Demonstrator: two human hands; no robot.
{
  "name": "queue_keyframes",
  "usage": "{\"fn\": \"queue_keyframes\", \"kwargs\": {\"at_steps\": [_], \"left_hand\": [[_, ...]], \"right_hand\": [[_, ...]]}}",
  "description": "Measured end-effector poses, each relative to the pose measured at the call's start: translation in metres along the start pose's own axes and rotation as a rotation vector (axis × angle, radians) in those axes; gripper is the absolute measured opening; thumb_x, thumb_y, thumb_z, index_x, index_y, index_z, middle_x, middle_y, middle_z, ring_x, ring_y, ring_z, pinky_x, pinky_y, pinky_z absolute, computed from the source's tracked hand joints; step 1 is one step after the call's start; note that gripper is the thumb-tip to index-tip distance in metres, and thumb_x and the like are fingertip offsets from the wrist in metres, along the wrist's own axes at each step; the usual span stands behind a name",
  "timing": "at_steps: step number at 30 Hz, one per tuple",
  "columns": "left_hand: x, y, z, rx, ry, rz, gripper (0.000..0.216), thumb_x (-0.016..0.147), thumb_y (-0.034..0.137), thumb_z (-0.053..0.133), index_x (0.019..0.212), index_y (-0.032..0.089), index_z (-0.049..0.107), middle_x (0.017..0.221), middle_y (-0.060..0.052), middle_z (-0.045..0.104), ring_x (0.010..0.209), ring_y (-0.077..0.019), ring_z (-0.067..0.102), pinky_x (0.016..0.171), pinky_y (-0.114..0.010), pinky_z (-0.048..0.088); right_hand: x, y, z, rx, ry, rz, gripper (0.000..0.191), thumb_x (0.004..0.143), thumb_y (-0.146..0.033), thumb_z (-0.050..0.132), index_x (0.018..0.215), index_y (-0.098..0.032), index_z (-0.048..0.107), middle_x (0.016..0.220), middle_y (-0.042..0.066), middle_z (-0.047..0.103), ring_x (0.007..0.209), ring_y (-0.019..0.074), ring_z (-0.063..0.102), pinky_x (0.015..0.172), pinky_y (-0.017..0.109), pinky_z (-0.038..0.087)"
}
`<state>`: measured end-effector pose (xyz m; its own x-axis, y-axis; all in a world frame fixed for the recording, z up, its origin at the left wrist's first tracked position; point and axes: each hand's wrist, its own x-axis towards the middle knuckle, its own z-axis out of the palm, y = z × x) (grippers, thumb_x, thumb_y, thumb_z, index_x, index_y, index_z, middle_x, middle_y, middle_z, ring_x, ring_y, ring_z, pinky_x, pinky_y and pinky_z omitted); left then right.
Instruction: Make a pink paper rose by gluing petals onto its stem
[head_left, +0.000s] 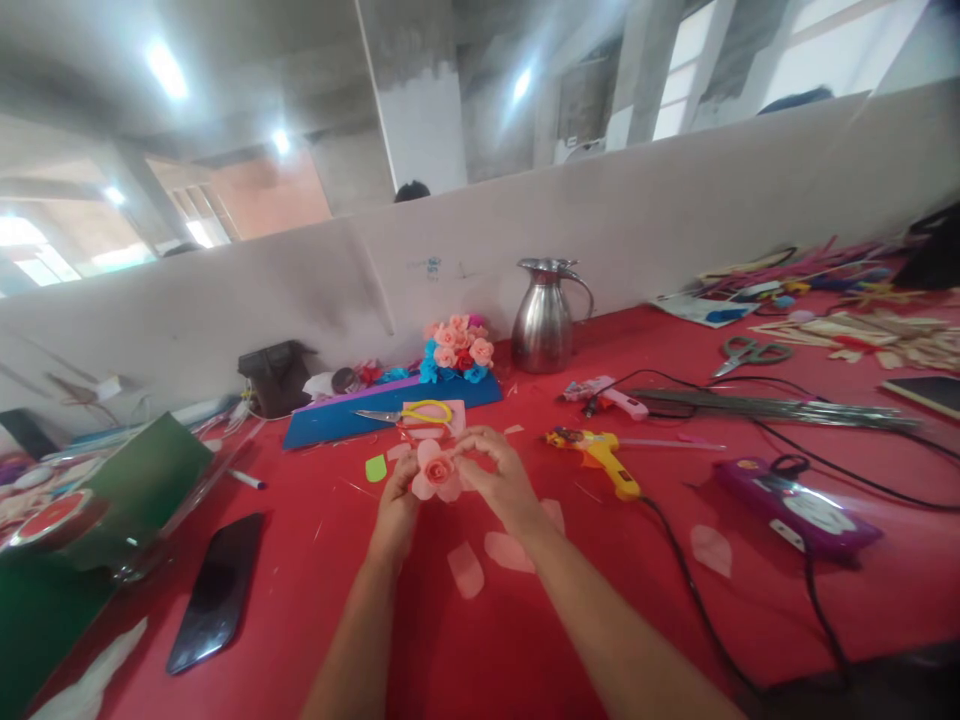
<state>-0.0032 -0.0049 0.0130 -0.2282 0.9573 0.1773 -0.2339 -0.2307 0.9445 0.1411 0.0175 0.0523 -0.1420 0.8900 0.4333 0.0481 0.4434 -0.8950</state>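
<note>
A pink paper flower (436, 470) with a rolled centre and wide outer petals is held up over the red table. My left hand (399, 500) grips it from the left, its fingers closed behind the petals. At its right edge, my right hand (496, 478) pinches a petal between thumb and fingers. Loose pink petals lie below, one cut petal (466, 570) in front and another (510, 551) beneath my right wrist. Just beyond the flower rest yellow-handled scissors (420, 412) on pink paper. A lime green paper piece (376, 468) lies left of my left hand.
A yellow glue gun (611, 462) with its cord and a pink one (611, 395) lie to the right, near a purple power strip (799, 508). A steel jug (544, 318) and a paper flower bunch (459, 350) stand behind. A phone (216, 592) lies left.
</note>
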Motion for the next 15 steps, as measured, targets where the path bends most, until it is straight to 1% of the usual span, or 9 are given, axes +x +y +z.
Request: {"fn": "queue_keyframes", "kwargs": {"at_steps": [2,5,11,15], "left_hand": [[0.0009,0.0011,-0.0009,0.040,-0.003,0.052,0.017,0.059,0.016,0.065,0.075,0.019,0.069,0.098,-0.004,0.062,0.102,-0.0202,0.052,0.091,-0.029,0.037],[0.0015,0.0009,-0.0030,0.069,-0.004,0.073,0.016,0.061,0.015,0.063,0.074,0.020,0.069,0.097,-0.004,0.060,0.102,-0.0198,0.051,0.091,-0.030,0.036],[0.0001,0.0008,-0.0052,0.102,-0.063,0.060,0.024,0.063,0.012,0.058,0.082,0.021,0.070,0.104,-0.004,0.059,0.106,-0.0205,0.048,0.091,-0.029,0.037],[-0.0010,0.0025,-0.0039,0.076,-0.064,0.033,0.021,0.063,0.014,0.060,0.081,0.020,0.070,0.105,-0.005,0.060,0.105,-0.0207,0.049,0.091,-0.029,0.037]], "right_hand": [[-0.0001,-0.0003,0.0000,-0.020,0.002,-0.001,0.007,0.069,-0.020,0.057,0.067,-0.023,0.063,0.087,0.002,0.059,0.096,0.0209,0.051,0.090,0.038,0.035],[0.0005,-0.0010,-0.0005,-0.023,-0.011,0.022,0.010,0.069,-0.019,0.056,0.068,-0.023,0.065,0.089,0.002,0.059,0.097,0.0207,0.051,0.091,0.038,0.034],[0.0017,0.0019,-0.0001,-0.015,-0.028,0.065,0.007,0.070,-0.025,0.059,0.066,-0.022,0.063,0.090,0.002,0.059,0.099,0.0214,0.050,0.092,0.038,0.033],[0.0023,0.0043,0.0020,0.003,-0.036,0.090,0.009,0.070,-0.025,0.058,0.063,-0.021,0.062,0.087,0.003,0.059,0.097,0.0214,0.051,0.091,0.038,0.034]]}}
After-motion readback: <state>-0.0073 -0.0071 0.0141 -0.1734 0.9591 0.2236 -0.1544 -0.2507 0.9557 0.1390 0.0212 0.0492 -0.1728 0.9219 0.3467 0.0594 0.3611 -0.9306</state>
